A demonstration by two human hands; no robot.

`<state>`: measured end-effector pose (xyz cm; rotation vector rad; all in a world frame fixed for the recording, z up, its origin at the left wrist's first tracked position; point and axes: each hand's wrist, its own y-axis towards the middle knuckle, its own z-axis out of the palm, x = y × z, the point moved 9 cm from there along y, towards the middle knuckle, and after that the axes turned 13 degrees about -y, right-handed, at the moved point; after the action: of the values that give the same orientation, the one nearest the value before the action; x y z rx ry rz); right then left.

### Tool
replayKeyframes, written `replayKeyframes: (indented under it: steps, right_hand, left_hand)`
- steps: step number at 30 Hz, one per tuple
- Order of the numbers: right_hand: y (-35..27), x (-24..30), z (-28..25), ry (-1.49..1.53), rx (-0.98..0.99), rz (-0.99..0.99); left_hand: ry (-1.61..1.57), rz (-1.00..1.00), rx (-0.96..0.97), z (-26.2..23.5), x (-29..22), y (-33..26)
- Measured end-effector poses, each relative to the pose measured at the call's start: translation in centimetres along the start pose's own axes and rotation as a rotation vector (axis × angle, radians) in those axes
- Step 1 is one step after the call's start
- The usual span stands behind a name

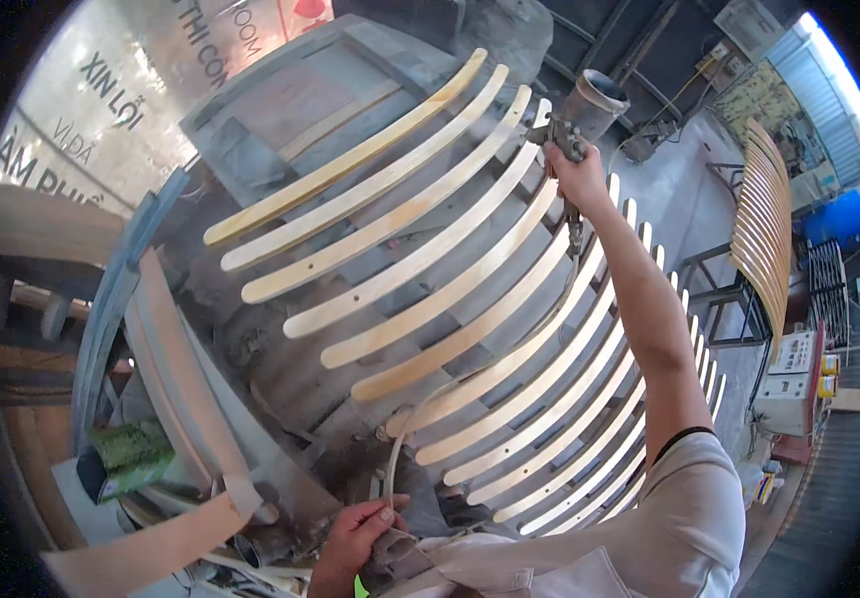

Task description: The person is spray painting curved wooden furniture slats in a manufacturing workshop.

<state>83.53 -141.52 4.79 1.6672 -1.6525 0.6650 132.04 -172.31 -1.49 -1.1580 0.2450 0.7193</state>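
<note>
My right hand (579,177) is closed around the grip of a spray gun (557,137), stretched out over the far ends of the slats. A grey cup (599,98) sits on the gun. Pale mist hangs to the left of its nozzle. Beneath lie several long, curved, pale wooden slats (420,247), side by side with gaps between them; some have small dark holes. From the gun's handle a thin hose (395,453) runs back across the slats to my left hand (358,536), low in the view, which pinches it between thumb and fingers.
At left stand curved wooden pieces (173,349), a blue-grey frame (116,299) and a green can-like roll (133,456). A silvery printed sheet (91,110) hangs behind. On the right, another row of slats (764,239) rests on a dark stand, near a blue barrel (844,217) and a box (791,384).
</note>
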Motion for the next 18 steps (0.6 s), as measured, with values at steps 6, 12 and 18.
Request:
replayKeyframes:
  steps: [6,12,18]
  right_hand:
    - [9.3,-3.9,-1.7,-0.055,-0.174,-0.064]
    - [15.0,-5.1,-1.1,0.021,-0.233,-0.011]
    - [16.1,-4.8,-3.4,-0.103,-0.411,-0.051]
  left_hand:
    - [0.001,-0.037,0.007,1.9,-2.4,3.4]
    - [-0.252,0.006,0.096,2.1,-2.3,5.5]
    - [-0.435,-0.020,0.213,4.3,-3.4,4.8]
